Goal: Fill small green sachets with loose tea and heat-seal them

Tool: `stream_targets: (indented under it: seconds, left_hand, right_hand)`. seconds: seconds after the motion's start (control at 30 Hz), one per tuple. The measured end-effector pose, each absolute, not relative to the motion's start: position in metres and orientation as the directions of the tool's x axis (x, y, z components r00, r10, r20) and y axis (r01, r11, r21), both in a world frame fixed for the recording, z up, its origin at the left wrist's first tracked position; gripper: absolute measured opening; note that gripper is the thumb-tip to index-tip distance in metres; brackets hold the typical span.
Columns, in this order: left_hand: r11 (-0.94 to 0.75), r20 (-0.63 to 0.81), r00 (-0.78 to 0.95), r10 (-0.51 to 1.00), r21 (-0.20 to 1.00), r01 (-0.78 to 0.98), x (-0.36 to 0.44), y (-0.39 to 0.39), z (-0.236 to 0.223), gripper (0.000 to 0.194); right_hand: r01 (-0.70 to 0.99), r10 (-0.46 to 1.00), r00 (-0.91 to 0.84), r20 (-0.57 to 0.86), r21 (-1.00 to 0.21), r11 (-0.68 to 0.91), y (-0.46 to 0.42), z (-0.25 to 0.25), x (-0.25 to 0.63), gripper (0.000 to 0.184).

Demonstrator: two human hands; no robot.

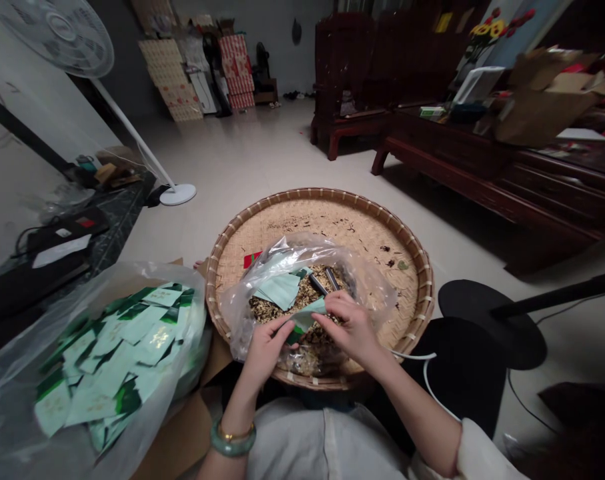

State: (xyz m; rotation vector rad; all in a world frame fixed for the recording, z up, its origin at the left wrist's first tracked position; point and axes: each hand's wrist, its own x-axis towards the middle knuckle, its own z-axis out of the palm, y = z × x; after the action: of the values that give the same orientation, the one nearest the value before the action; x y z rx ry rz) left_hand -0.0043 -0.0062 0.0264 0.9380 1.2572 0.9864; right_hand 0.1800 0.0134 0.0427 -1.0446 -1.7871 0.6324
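Between my two hands is a light-green paper packet (306, 317), held over an open clear plastic bag (242, 327) of loose dried tea-like bits (262, 308). My left hand (269, 343) pinches its lower left end, where a darker green part shows. At its upper right edge, my right hand (349, 327) grips with thumb and fingers. Just beyond my hands, a small stack of similar green packets (279, 290) lies on the dried bits. Two dark handles (325, 283) stick up beside the stack; what they belong to is hidden.
The bag sits in a round woven bamboo tray (317, 193) with scattered dark scraps. At left, a large plastic bag (182, 393) holds many green packets (117, 347). A white standing fan (177, 194), a dark wooden table (482, 173) and black round bases (492, 320) stand around.
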Motion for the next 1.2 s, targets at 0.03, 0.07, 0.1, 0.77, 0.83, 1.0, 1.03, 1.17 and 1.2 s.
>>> stream_targets:
  seconds: [0.03, 0.07, 0.1, 0.77, 0.83, 1.0, 1.03, 1.17, 1.2]
  left_hand:
    - [0.330, -0.332, 0.007, 0.943, 0.935, -0.128, -0.004, -0.006, 0.026, 0.045]
    - [0.343, -0.354, -0.030, 0.935, 0.921, -0.181, -0.004, -0.006, 0.025, 0.047]
    - [0.349, -0.370, -0.055, 0.928, 0.909, -0.227, -0.004, -0.006, 0.024, 0.049]
    - [-0.491, 0.381, 0.352, 0.855, 0.374, 0.787, -0.006, -0.006, 0.026, 0.059]
    - [-0.507, 0.397, 0.349, 0.849, 0.422, 0.752, -0.009, -0.003, 0.022, 0.058]
    - [-0.480, 0.409, 0.300, 0.862, 0.467, 0.742, -0.012, -0.002, 0.014, 0.059]
    - [-0.468, 0.403, 0.290, 0.868, 0.469, 0.749, -0.012, -0.002, 0.014, 0.061]
    - [-0.408, 0.363, 0.238, 0.901, 0.522, 0.749, -0.016, 0.000, 0.010, 0.061]
    - [-0.386, 0.353, 0.215, 0.911, 0.543, 0.745, -0.018, 0.001, 0.009, 0.058]
  right_hand:
    - [0.355, 0.893, -0.204, 0.400, -0.820, 0.449, 0.013, 0.041, 0.180, 0.015]
    - [0.325, 0.923, -0.221, 0.314, -0.869, 0.374, 0.013, 0.039, 0.179, 0.016]
    - [0.286, 0.944, -0.250, 0.215, -0.915, 0.284, 0.013, 0.037, 0.177, 0.018]
    - [0.013, 0.861, -0.470, -0.195, -0.977, -0.215, 0.032, 0.024, 0.159, 0.055]
    - [-0.031, 0.860, -0.467, -0.206, -0.968, -0.249, 0.033, 0.026, 0.159, 0.054]
    - [-0.121, 0.839, -0.489, -0.240, -0.933, -0.338, 0.031, 0.033, 0.159, 0.051]
    - [-0.141, 0.832, -0.497, -0.247, -0.923, -0.358, 0.030, 0.034, 0.158, 0.051]
    - [-0.173, 0.805, -0.533, -0.261, -0.898, -0.405, 0.031, 0.040, 0.162, 0.052]
    - [-0.176, 0.809, -0.529, -0.256, -0.900, -0.400, 0.033, 0.041, 0.165, 0.052]
